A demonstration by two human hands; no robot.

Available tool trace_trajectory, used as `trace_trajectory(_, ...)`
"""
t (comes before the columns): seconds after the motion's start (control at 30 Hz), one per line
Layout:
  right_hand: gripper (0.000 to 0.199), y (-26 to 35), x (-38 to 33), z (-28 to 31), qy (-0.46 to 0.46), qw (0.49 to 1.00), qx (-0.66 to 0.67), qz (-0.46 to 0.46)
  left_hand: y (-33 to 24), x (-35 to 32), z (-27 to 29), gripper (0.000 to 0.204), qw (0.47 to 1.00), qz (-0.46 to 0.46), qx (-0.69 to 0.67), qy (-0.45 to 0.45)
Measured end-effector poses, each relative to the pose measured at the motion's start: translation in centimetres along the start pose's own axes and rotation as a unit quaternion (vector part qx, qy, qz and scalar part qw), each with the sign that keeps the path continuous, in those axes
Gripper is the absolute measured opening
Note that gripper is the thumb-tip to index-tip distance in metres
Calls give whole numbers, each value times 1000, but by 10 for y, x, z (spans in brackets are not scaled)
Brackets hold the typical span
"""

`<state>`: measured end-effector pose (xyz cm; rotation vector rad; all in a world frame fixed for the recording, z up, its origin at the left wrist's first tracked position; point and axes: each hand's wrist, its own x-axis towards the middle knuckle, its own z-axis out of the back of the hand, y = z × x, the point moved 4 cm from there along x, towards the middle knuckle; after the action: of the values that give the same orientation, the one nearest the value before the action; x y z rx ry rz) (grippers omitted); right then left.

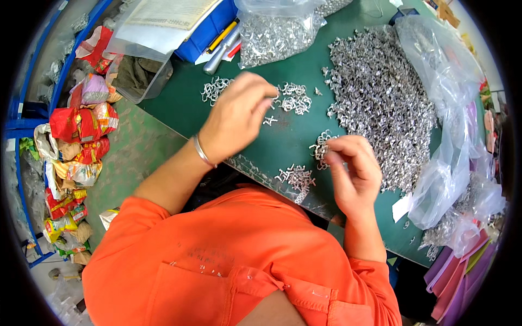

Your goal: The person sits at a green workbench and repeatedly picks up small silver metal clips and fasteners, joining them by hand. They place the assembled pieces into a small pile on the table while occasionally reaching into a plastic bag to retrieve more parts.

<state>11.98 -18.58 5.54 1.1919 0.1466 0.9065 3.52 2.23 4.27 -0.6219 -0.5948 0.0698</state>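
Note:
Small silvery metal parts with curved ends lie in groups on the green table. My left hand (235, 118) is closed in a pinch, its fingertips at the edge of one small pile (295, 99); whatever it holds is too small to make out. Another pile (213, 90) lies beside its knuckles. My right hand (357, 175) has its thumb and fingers drawn together over a further pile (322, 148), partly hiding it. What sits in that pinch cannot be made out. Nearest my body, a pile of similar parts (297, 178) rests by the table's front edge.
A large heap of grey metal parts (380, 92) covers the right side of the table (179, 111), with a clear plastic bag (448, 117) beyond it. At the back are a filled bag (277, 38), a blue bin (209, 27) and a plastic tub (138, 79).

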Motion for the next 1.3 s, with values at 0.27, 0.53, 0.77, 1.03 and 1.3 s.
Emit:
trace_trajectory(0.27,11,24,36,146,-230,971,-23,64,23,-1,-16,11,991,-5,98,88)
trace_trajectory(0.53,24,44,156,291,-319,946,-51,42,13,-3,-9,11,996,19,68,62)
trace_trajectory(0.77,36,-54,256,386,-298,944,-102,-99,10,-10,-4,11,972,143,-183,36)
trace_trajectory(1.03,18,56,97,80,51,951,-208,220,-6,-19,-10,35,917,207,-341,16)
trace_trajectory(1.3,24,28,-17,-4,116,976,-124,138,-47,-47,-22,20,905,121,-389,125)
